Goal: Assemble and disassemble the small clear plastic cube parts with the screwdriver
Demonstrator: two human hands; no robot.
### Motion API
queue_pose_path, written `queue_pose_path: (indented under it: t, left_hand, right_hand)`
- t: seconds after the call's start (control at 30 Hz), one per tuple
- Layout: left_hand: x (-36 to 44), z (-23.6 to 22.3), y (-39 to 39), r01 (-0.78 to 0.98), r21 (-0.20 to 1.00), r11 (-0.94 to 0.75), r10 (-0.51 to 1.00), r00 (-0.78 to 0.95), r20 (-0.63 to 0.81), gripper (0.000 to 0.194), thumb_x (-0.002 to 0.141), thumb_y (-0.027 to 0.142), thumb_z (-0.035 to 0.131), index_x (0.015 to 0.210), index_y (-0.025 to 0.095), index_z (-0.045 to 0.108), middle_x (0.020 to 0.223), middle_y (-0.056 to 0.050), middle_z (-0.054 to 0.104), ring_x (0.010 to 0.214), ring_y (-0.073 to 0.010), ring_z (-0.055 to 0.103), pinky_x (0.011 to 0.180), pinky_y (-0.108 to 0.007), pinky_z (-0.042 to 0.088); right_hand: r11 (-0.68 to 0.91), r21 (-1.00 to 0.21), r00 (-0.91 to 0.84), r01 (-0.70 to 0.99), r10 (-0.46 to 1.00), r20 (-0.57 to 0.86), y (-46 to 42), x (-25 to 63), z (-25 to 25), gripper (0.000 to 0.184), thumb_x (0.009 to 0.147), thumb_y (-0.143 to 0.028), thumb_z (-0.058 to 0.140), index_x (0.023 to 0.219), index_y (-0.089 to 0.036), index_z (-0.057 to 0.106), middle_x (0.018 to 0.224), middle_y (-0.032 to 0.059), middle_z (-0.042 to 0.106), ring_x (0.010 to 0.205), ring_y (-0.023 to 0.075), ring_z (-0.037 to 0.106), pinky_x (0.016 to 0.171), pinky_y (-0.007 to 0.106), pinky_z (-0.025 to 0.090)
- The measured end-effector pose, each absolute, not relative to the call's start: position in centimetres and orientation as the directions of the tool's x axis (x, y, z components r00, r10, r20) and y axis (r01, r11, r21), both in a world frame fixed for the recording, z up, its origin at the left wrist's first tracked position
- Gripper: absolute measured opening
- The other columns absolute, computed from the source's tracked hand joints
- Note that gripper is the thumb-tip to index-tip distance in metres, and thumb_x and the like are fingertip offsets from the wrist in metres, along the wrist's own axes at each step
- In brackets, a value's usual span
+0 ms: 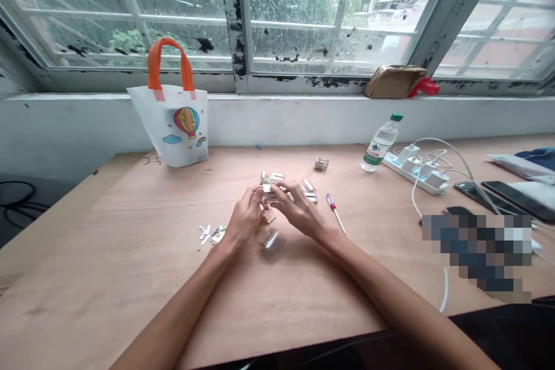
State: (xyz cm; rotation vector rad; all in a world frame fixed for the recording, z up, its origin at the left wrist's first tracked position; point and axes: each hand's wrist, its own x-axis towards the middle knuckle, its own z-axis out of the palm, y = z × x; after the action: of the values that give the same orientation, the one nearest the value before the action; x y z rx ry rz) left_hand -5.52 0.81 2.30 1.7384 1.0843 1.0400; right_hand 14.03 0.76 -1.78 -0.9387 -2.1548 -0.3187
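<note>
My left hand [245, 217] and my right hand [298, 211] meet above the middle of a plywood table [130, 254], their fingertips together on a small clear block with metal parts [269, 196]. The fingers partly hide it. Similar clear blocks lie near my hands [271, 240] and farther back [321, 163]. Small metal pieces [309, 186] sit just beyond my right hand, and a loose pile of metal strips [212, 234] lies to the left of my left hand. A red-handled screwdriver [335, 212] rests to the right of my right hand.
A white tote bag with orange handles [169, 121] stands at the back left against the window ledge [303, 105]. To the right are a water bottle [380, 143], a white power strip with plugged-in chargers [414, 173], and phones [477, 193]. A pixelated patch [477, 254] hides part of the table.
</note>
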Motion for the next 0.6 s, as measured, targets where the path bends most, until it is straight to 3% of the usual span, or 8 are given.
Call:
queue_pose_path:
  t: [0.1,0.2,0.3,0.43,0.5,0.6]
  left_hand:
    - [-5.7,0.8,0.9,0.171,0.95,-0.261,0.918,0.348,0.19,0.05,0.1,0.061,0.039,0.091,0.016,0.06,0.076,0.0,0.057,0.06,-0.0115,0.049,0.058,-0.024,0.042]
    - [-6.3,1.1,1.4,0.185,0.944,-0.273,0.901,0.392,0.184,0.046,0.1,0.057,0.045,0.108,0.015,0.062,0.08,-0.001,0.06,0.062,-0.0118,0.051,0.061,-0.025,0.044]
    - [-8.3,3.5,0.8,0.262,0.892,-0.368,0.901,0.337,0.273,0.047,0.099,0.051,0.051,0.129,0.015,0.057,0.093,-0.005,0.068,0.073,-0.0146,0.058,0.073,-0.028,0.05]
    - [-11.6,6.0,-6.5,0.476,0.793,-0.381,0.922,0.138,0.361,0.043,0.106,0.044,0.032,0.132,0.022,0.058,0.121,-0.009,0.069,0.109,-0.0212,0.064,0.095,-0.038,0.052]
    - [-12.0,4.6,-12.0,0.685,0.665,-0.298,0.95,0.148,0.273,0.04,0.106,0.041,0.038,0.141,0.028,0.052,0.14,-0.008,0.061,0.131,-0.025,0.055,0.111,-0.048,0.045]
    - [-10.4,0.4,-17.9,0.882,0.364,-0.3,0.931,0.187,0.314,0.062,0.101,0.04,0.05,0.157,0.025,0.029,0.163,-0.015,0.034,0.15,-0.037,0.032,0.115,-0.061,0.04]
  right_hand:
    - [0.738,-0.113,-0.404,0.665,0.483,0.776,0.1,13.0,-2.2,0.057,0.101,-0.019,0.053,0.154,-0.023,0.034,0.139,0.0179,0.053,0.134,0.0312,0.051,0.107,0.051,0.053]
    - [0.739,-0.199,-0.339,0.644,0.509,0.792,0.1,13.1,-2.5,0.05,0.099,-0.019,0.058,0.147,-0.021,0.043,0.136,0.0185,0.057,0.13,0.0314,0.054,0.106,0.052,0.052]
    - [0.726,-0.254,-0.27,0.639,0.521,0.809,0.0,13.6,-2.2,0.05,0.098,-0.02,0.061,0.145,-0.022,0.045,0.136,0.0166,0.059,0.128,0.0308,0.056,0.106,0.052,0.051]
    - [0.695,-0.305,-0.146,0.651,0.509,0.848,-0.3,14.6,-1.8,0.052,0.096,-0.023,0.065,0.145,-0.026,0.047,0.132,0.0136,0.061,0.121,0.0296,0.06,0.101,0.051,0.052]
    - [0.663,-0.351,-0.053,0.662,0.508,0.86,-0.2,14.9,-1.8,0.05,0.095,-0.024,0.066,0.142,-0.025,0.049,0.13,0.0137,0.062,0.117,0.0292,0.061,0.097,0.05,0.053]
    - [0.635,-0.409,0.041,0.655,0.511,0.859,0.3,15.2,-2.2,0.047,0.094,-0.027,0.067,0.138,-0.022,0.052,0.128,0.0144,0.062,0.115,0.029,0.06,0.094,0.048,0.055]
